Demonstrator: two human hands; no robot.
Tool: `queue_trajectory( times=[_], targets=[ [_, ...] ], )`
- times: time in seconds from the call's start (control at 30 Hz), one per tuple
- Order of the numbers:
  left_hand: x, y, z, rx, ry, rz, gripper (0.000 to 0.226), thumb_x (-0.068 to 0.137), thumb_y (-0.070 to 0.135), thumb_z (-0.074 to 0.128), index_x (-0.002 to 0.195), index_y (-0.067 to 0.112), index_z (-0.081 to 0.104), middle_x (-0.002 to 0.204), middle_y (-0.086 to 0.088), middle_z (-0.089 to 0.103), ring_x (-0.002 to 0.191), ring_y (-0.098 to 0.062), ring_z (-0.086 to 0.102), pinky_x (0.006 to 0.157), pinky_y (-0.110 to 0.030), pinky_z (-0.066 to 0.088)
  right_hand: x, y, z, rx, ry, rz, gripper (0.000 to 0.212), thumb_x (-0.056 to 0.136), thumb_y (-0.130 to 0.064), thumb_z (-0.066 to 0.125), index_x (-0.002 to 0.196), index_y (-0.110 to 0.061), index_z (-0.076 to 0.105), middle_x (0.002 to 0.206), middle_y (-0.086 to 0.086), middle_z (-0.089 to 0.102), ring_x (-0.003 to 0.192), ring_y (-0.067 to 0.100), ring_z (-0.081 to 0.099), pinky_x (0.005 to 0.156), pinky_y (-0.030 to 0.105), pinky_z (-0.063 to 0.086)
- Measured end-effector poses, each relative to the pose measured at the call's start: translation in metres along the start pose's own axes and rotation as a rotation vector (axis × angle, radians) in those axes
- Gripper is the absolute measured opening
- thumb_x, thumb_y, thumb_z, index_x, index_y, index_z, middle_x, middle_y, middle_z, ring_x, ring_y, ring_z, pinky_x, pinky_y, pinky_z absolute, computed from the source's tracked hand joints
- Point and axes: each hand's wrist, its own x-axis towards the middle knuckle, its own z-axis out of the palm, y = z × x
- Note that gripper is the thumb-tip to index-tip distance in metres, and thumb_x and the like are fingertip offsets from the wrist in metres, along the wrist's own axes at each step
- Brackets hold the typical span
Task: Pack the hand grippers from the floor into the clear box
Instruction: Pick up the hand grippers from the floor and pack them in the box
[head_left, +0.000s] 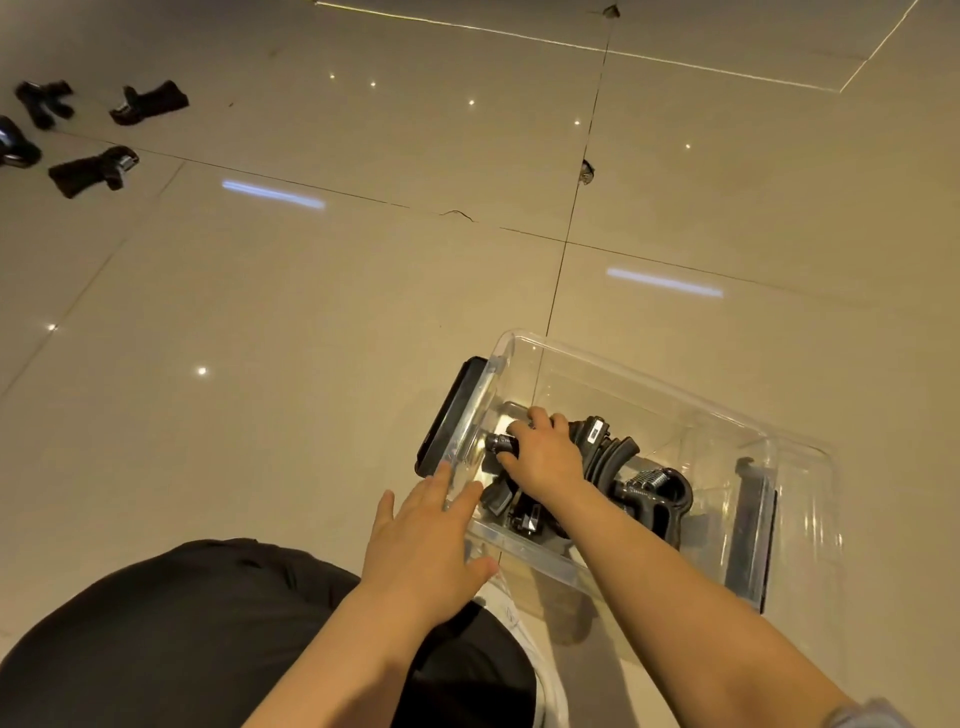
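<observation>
Hand grippers (122, 165): several on floor, far left of clear box (649, 382); more inside. Stiff, sprung, probably light; take by padded handles. Your right hand (545, 451) grips one in box; left hand (426, 535) flat, fingers straight, on box's near-left corner.

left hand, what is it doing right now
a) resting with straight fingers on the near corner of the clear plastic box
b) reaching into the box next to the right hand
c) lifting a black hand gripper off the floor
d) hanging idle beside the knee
a: the left hand lies with straight fingers against the near left corner of the clear plastic box, holding nothing, while the right hand works inside on a black hand gripper.
</observation>
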Motion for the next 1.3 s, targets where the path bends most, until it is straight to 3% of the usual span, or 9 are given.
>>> queue_trajectory(
  times=[0.13,0.27,0.4,0.47,0.6,0.7,0.83,1.13,1.3],
  targets=[
    [0.001,-0.002,0.002,0.024,-0.064,0.006,0.077,0.089,0.059,0.044,0.149,0.033,0.002,0.156,0.001,-0.018,0.144,-0.015,-0.006,0.116,-0.047,-0.001,-0.014,0.007,-0.005,0.096,0.082,-0.030,0.054,0.092,-0.043,0.052,0.141,-0.027,0.036,0.152,0.007,0.022,0.138,0.032,0.018,0.100,0.044,0.039],
    [0.002,-0.006,0.003,0.023,-0.078,0.019,0.077,0.089,0.058,0.045,0.149,0.034,0.004,0.156,0.001,-0.018,0.144,-0.015,-0.005,0.115,-0.047,0.000,-0.045,0.019,-0.014,0.160,0.187,-0.061,0.051,0.092,-0.039,0.053,0.139,-0.023,0.040,0.149,0.006,0.029,0.137,0.025,0.024,0.110,0.040,0.029],
    [0.001,-0.007,0.001,-0.005,-0.046,0.039,0.068,0.092,0.053,0.043,0.148,0.034,0.011,0.157,0.002,-0.010,0.144,-0.017,0.006,0.115,-0.047,0.004,-0.101,0.034,-0.024,0.333,0.204,-0.025,0.049,0.091,-0.041,0.053,0.137,-0.026,0.044,0.147,-0.003,0.031,0.134,0.018,0.032,0.108,0.037,0.035],
    [-0.005,-0.005,-0.001,0.001,0.019,0.059,0.062,0.093,0.050,0.043,0.147,0.032,0.018,0.158,0.002,0.004,0.141,-0.018,0.019,0.114,-0.044,0.017,-0.133,0.042,-0.025,0.348,0.237,-0.028,0.045,0.091,-0.042,0.053,0.133,-0.028,0.048,0.141,-0.006,0.036,0.130,0.015,0.038,0.106,0.038,0.036],
    [-0.024,0.002,-0.004,-0.039,0.197,0.107,0.049,0.092,0.045,0.046,0.138,0.030,0.038,0.144,0.007,0.034,0.121,-0.014,0.044,0.092,-0.031,0.044,-0.192,0.058,-0.018,0.362,0.301,0.041,0.041,0.092,-0.042,0.052,0.130,-0.029,0.050,0.137,-0.010,0.040,0.126,0.010,0.040,0.108,0.040,0.034],
    [-0.044,0.012,-0.007,-0.043,0.290,0.132,0.035,0.093,0.042,0.046,0.126,0.031,0.050,0.125,0.011,0.051,0.103,-0.008,0.054,0.077,-0.024,0.045,-0.223,0.066,-0.012,0.358,0.297,0.094,0.041,0.092,-0.043,0.052,0.130,-0.030,0.049,0.134,-0.010,0.045,0.122,0.008,0.043,0.106,0.035,0.035],
    [-0.076,0.027,-0.007,-0.073,0.427,0.230,0.022,0.094,0.037,0.048,0.112,0.032,0.059,0.101,0.015,0.062,0.084,-0.001,0.052,0.064,-0.016,0.036,-0.243,0.073,-0.013,0.148,0.074,0.037,0.063,0.086,-0.047,0.053,0.143,-0.028,0.032,0.141,-0.004,0.040,0.129,0.018,0.037,0.110,0.034,0.028],
    [-0.132,0.015,-0.013,-0.182,0.688,0.168,0.020,0.093,0.034,0.049,0.109,0.033,0.062,0.102,0.018,0.062,0.084,-0.001,0.053,0.061,-0.014,0.035,-0.260,0.020,-0.085,0.350,0.107,-0.152,0.049,0.089,-0.042,0.056,0.135,-0.030,0.044,0.130,-0.006,0.054,0.112,0.010,0.054,0.096,0.029,0.046],
    [-0.180,-0.033,-0.047,-0.289,0.789,0.115,0.019,0.093,0.036,0.050,0.105,0.032,0.064,0.100,0.019,0.063,0.084,-0.001,0.055,0.077,-0.024,0.049,-0.252,-0.063,-0.135,0.424,0.151,-0.393,0.034,0.088,-0.040,0.060,0.121,-0.032,0.055,0.110,-0.011,0.063,0.094,0.001,0.060,0.087,0.027,0.053]
  ],
)
